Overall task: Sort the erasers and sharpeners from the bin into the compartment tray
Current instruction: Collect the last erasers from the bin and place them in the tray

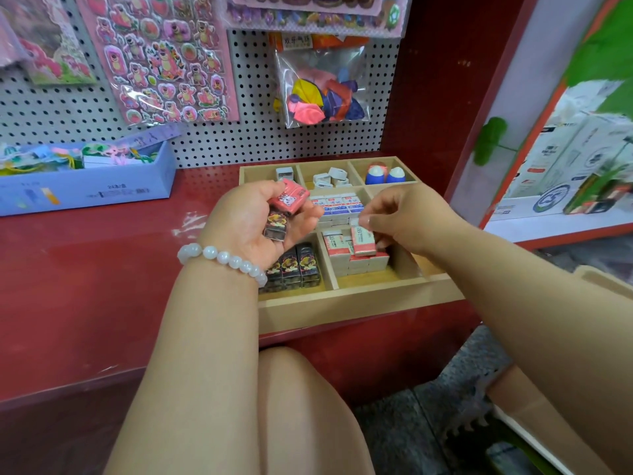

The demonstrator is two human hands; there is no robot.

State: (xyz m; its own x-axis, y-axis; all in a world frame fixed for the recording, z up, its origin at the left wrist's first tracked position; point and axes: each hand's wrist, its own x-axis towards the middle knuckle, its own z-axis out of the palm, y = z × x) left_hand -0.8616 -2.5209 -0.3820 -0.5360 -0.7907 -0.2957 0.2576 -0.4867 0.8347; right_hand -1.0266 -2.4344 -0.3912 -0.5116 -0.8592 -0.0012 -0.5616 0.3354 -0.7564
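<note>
A wooden compartment tray (359, 303) sits on the red shelf. My left hand (250, 221), palm up over the tray's left side, holds a pink eraser (291, 197) and a black eraser (275, 228). My right hand (400, 217) pinches a pink-sleeved white eraser (363, 241) above the front middle compartment, where similar erasers (356, 262) are stacked. Black erasers (298, 267) fill the front left compartment. Blue-sleeved white erasers (337, 204) lie in the middle row. At the back are small white sharpeners (330, 178) and blue egg-shaped ones (385, 174).
A blue box (102, 186) of trinkets stands on the shelf at the left. Sticker sheets (161, 56) and a balloon bag (322, 87) hang on the pegboard behind. A cardboard bin's edge (603, 279) shows at the right. My knee (301, 406) is below the shelf.
</note>
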